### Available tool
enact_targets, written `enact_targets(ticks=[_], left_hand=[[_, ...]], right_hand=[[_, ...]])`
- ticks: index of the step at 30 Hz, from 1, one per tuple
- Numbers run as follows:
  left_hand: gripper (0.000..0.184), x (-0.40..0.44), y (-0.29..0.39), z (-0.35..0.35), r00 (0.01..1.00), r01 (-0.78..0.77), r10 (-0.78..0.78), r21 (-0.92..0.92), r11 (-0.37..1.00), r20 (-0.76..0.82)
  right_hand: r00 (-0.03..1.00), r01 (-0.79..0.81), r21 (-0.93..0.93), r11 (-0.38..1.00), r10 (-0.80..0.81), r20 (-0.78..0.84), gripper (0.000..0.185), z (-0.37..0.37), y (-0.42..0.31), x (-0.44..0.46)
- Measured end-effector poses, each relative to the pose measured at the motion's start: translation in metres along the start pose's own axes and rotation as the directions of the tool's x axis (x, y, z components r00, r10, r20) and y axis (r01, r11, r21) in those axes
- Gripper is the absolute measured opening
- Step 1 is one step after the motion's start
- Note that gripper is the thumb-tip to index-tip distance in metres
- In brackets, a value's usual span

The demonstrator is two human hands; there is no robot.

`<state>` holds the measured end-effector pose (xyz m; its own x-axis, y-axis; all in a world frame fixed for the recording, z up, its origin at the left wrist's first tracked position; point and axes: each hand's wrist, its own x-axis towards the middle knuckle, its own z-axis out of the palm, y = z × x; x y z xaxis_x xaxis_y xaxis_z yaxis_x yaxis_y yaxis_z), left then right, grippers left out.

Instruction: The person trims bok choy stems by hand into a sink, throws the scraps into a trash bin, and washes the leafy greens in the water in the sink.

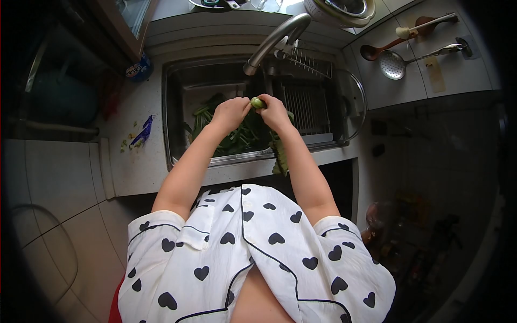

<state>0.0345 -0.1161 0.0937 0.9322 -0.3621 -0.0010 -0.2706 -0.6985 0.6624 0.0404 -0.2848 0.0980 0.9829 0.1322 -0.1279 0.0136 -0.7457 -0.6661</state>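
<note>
A leafy green vegetable (257, 102) is held up over the sink, its pale green cut end showing between my hands. My right hand (274, 113) is closed around its stalk, and dark leaves hang down below that hand past the sink's front edge. Pinched fingers of my left hand (230, 114) meet the stalk's end from the other side; whether a thin strip of it lies between them is too small to see. Beneath my hands, more leafy greens (239, 137) with long stems lie in the left basin of the steel sink (167, 107).
A curved faucet (277, 40) reaches over the basin. The right basin holds a wire rack (307, 107), with a glass lid (355, 107) standing beside it. A blue wrapper (142, 132) and vegetable scraps lie on the left counter. A skimmer (393, 65) and ladles hang on the wall.
</note>
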Motion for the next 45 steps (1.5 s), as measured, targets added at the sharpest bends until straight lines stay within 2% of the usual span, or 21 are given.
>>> enact_targets(ticks=[2,3,5,7,8,10,12,13,14,15,18,19,21,22,23,26,30,33,36,42,45], left_hand=[[0.027,-0.001,0.000,0.006,0.999,0.023,-0.020,0.071,0.997,-0.046],[0.027,0.000,0.002,0.007,0.996,0.059,-0.055,0.053,0.997,-0.071],[0.027,0.002,0.006,0.008,0.985,0.130,-0.127,0.016,0.991,-0.119],[0.027,0.013,0.000,0.020,0.978,0.111,-0.145,-0.210,0.971,-0.152],[0.028,0.022,-0.003,0.028,0.974,0.096,-0.156,-0.321,0.942,-0.167],[0.032,0.036,0.004,0.033,0.972,0.177,-0.234,-0.614,0.769,-0.013],[0.033,0.049,0.014,0.039,0.956,0.255,-0.259,-0.831,0.494,0.139],[0.032,0.054,0.016,0.042,0.953,0.271,-0.242,-0.876,0.398,0.185],[0.030,0.060,0.019,0.045,0.939,0.297,-0.269,-0.899,0.322,0.214],[0.029,0.065,0.025,0.045,0.924,0.320,-0.293,-0.916,0.244,0.244],[0.026,0.085,0.033,0.049,0.876,0.393,-0.310,-0.919,0.015,0.370],[0.026,0.092,0.035,0.053,0.865,0.405,-0.304,-0.913,-0.044,0.399],[0.024,0.108,0.042,0.062,0.844,0.418,-0.300,-0.895,-0.154,0.445],[0.025,0.116,0.044,0.068,0.846,0.408,-0.300,-0.898,-0.164,0.440],[0.025,0.123,0.046,0.073,0.849,0.399,-0.301,-0.900,-0.174,0.435],[0.031,0.139,0.051,0.080,0.850,0.385,-0.336,-0.914,-0.130,0.406],[0.028,0.147,0.052,0.085,0.823,0.358,-0.411,-0.920,-0.160,0.392],[0.026,0.146,0.057,0.084,0.804,0.339,-0.444,-0.919,-0.202,0.395],[0.024,0.151,0.056,0.082,0.804,0.312,-0.455,-0.922,-0.227,0.384],[0.022,0.151,0.050,0.081,0.808,0.276,-0.477,-0.938,-0.211,0.345],[0.022,0.152,0.049,0.081,0.808,0.260,-0.482,-0.939,-0.226,0.339]], right_hand=[[0.997,-0.050,-0.102,0.994,0.044,-0.059,0.029,0.003,-0.009,-0.003],[0.984,-0.103,-0.185,0.977,0.072,-0.165,0.028,0.007,-0.008,-0.002],[0.966,-0.136,-0.071,0.988,0.116,-0.232,0.029,0.009,0.002,0.002],[0.958,-0.166,0.072,0.983,0.179,-0.225,0.029,0.012,0.017,0.010],[0.957,-0.194,0.235,0.952,0.236,-0.166,0.029,0.012,0.026,0.015],[0.948,-0.257,0.532,0.807,0.318,-0.026,0.028,0.006,0.028,0.019],[0.945,-0.265,0.658,0.705,0.325,0.033,0.026,0.003,0.038,0.025],[0.946,-0.251,0.708,0.660,0.321,0.036,0.028,0.004,0.048,0.031],[0.948,-0.234,0.756,0.612,0.317,0.037,0.030,0.005,0.060,0.036],[0.940,-0.251,0.865,0.434,0.321,0.112,0.025,-0.002,0.061,0.038],[0.874,-0.286,0.920,0.269,0.467,0.135,0.024,-0.026,0.052,0.046],[0.875,-0.306,0.930,0.204,0.445,0.191,0.029,-0.030,0.059,0.052],[0.808,-0.354,0.935,0.016,0.508,0.298,0.031,-0.034,0.078,0.070],[0.771,-0.370,0.926,-0.078,0.531,0.353,0.033,-0.034,0.089,0.081],[0.741,-0.400,0.912,-0.096,0.552,0.383,0.041,-0.031,0.097,0.094],[0.710,-0.497,0.844,-0.199,0.466,0.528,0.050,-0.042,0.088,0.103],[0.623,-0.589,0.768,-0.249,0.465,0.629,0.044,-0.040,0.106,0.121],[0.650,-0.576,0.800,-0.169,0.499,0.574,0.032,-0.042,0.110,0.124],[0.614,-0.548,0.799,-0.249,0.529,0.586,0.022,-0.044,0.106,0.126],[0.655,-0.517,0.793,-0.323,0.447,0.609,0.012,-0.033,0.125,0.136],[0.645,-0.462,0.840,-0.286,0.541,0.539,0.011,-0.036,0.111,0.131]])
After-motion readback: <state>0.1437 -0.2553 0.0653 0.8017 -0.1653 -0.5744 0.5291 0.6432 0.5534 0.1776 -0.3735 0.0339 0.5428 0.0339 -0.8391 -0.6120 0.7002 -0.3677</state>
